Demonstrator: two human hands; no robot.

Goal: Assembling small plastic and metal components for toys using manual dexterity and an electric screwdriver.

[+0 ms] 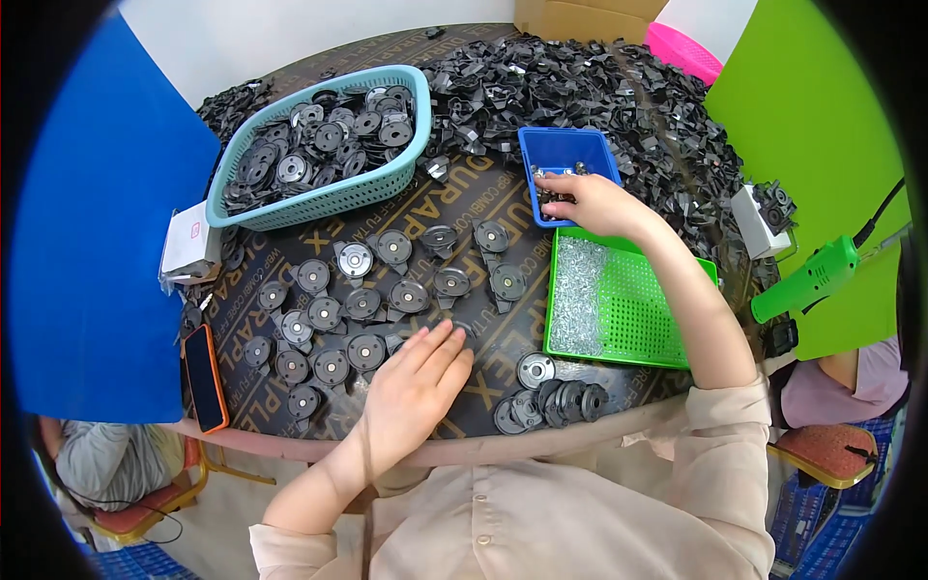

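My left hand point(420, 377) lies flat with its fingers stretched out, over the near edge of a group of round black plastic parts point(362, 304) with metal-looking centres. It partly covers some of them. My right hand point(588, 203) reaches into a small blue bin point(570, 145), thumb and index finger apart among small shiny metal pieces point(551, 198). Whether a fingertip touches a piece is too small to tell. Next to the bin, a green perforated tray point(638, 304) holds many small silvery pieces point(578, 300) along its left side.
A light-blue basket point(416, 159) full of round black parts stands at the back left. Black parts point(522, 92) are heaped along the back. A row of discs point(561, 401) lies at the front edge. An orange-edged phone point(205, 379) is left; a green power tool point(807, 280) hangs right.
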